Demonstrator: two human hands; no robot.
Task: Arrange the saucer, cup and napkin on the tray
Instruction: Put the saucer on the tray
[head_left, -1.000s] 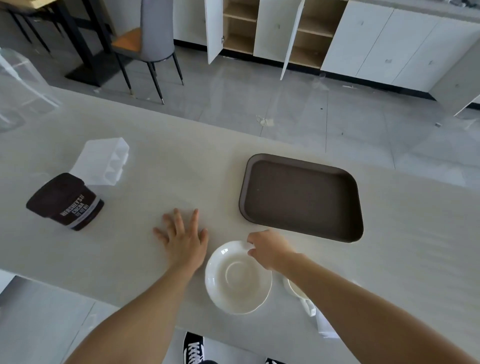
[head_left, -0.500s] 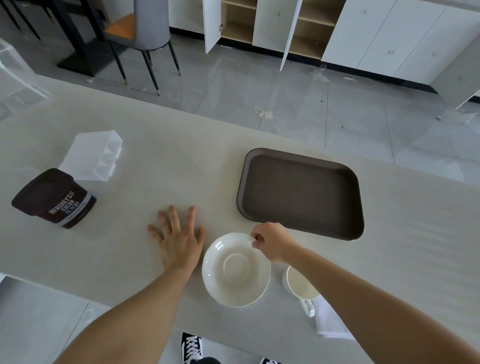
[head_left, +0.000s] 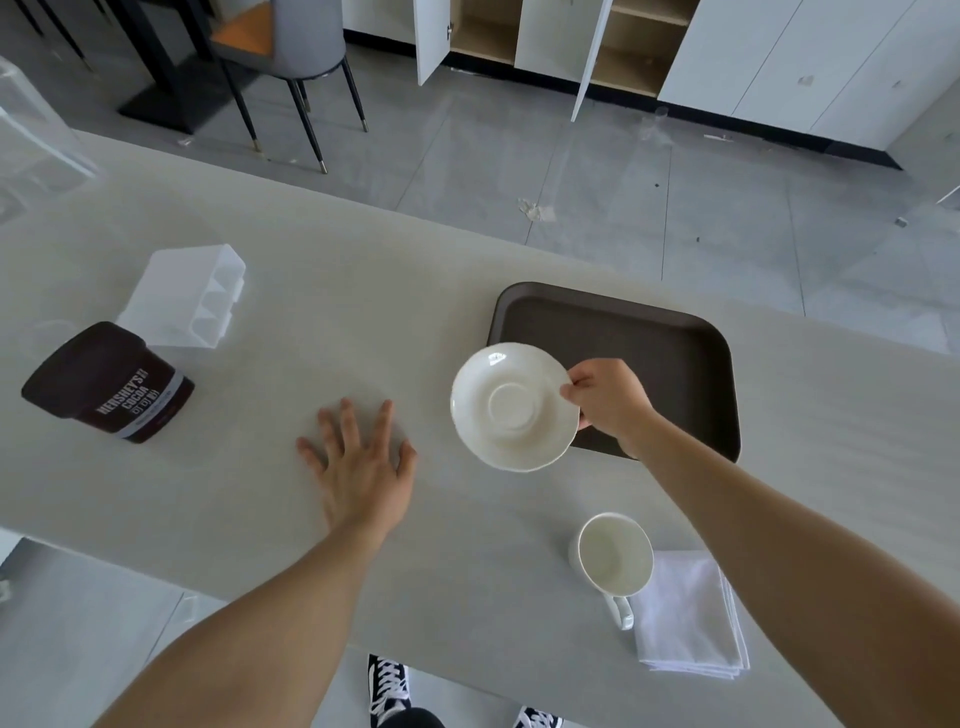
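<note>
My right hand (head_left: 610, 402) pinches the right rim of a white saucer (head_left: 511, 408) and holds it lifted, tilted, over the near left corner of the dark brown tray (head_left: 649, 332). A white cup (head_left: 615, 556) with its handle toward me stands on the table near the front edge. Beside it on the right lies a folded white napkin (head_left: 691, 618), touching the cup. My left hand (head_left: 361, 465) rests flat on the table with fingers spread, left of the saucer.
A dark cocoa tub (head_left: 106, 384) lies on its side at the left, with a white plastic holder (head_left: 187, 296) behind it. A clear container (head_left: 31, 140) sits at the far left. Beyond the table are a chair (head_left: 296, 57) and open cabinets.
My right hand has lifted the saucer off the table and carried it forward and right, over the tray's near corner. The cup and napkin are now uncovered. My left hand stayed flat.
</note>
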